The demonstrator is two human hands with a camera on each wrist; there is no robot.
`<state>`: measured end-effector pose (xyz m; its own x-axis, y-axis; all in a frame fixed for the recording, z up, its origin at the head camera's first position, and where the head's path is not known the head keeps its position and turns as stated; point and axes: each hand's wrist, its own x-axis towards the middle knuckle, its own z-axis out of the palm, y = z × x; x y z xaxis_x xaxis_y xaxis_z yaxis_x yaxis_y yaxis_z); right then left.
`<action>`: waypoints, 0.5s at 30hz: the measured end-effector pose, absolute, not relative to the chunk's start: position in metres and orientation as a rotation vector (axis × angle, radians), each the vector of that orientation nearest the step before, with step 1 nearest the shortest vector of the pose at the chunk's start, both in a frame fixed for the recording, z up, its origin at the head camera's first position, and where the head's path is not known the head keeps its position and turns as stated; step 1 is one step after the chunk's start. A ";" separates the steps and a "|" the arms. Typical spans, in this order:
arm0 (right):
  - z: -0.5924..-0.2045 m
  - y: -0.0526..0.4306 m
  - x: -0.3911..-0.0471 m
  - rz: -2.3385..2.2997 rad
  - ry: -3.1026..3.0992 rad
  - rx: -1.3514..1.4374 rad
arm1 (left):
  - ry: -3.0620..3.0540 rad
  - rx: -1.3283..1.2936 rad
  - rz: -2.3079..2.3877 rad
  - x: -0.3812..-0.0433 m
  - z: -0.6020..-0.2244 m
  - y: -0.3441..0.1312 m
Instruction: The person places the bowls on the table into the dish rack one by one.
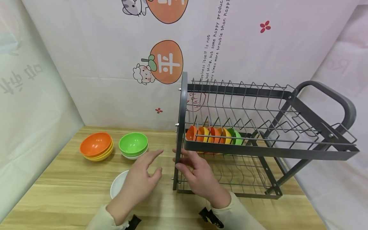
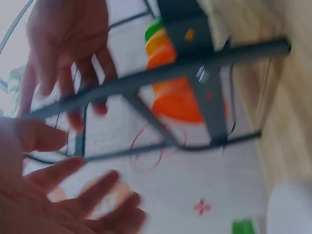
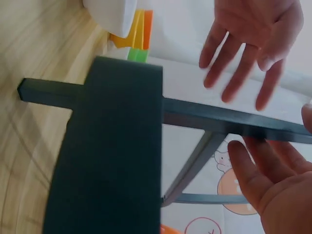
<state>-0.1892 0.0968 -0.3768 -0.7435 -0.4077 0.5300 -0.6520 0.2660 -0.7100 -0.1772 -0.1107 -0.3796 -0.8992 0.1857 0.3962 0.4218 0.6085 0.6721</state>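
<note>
A dark grey two-tier dish rack (image 1: 270, 150) stands on the right side of the table. My right hand (image 1: 199, 174) is at its left upright post, thumb and fingers apart and loosely bent; whether they touch the post cannot be told. To the left of the post my left hand (image 1: 143, 175) hovers with fingers spread, holding nothing. Both hands also appear around the post in the right wrist view, the left one (image 3: 258, 44) with straight fingers. Several orange, yellow and green bowls (image 1: 213, 135) stand on edge in a row in the rack, partly behind its bars.
At the back left, an orange bowl (image 1: 95, 144) is stacked on yellow ones. Beside it a green stack (image 1: 133, 143) sits on a white bowl. Another white bowl (image 1: 117, 184) lies partly behind my left wrist. A printed cloth (image 1: 115, 64) hangs behind the wooden table (image 1: 66, 188).
</note>
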 end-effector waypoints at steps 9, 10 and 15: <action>-0.384 0.092 -0.195 1.419 -2.246 0.962 | -2.935 -0.326 -0.966 -0.184 -0.368 -0.163; -0.384 0.091 -0.195 1.415 -2.242 0.957 | -2.949 -0.324 -0.955 -0.185 -0.370 -0.169; -0.386 0.089 -0.197 1.399 -2.225 0.942 | -3.005 -0.320 -0.891 -0.188 -0.384 -0.199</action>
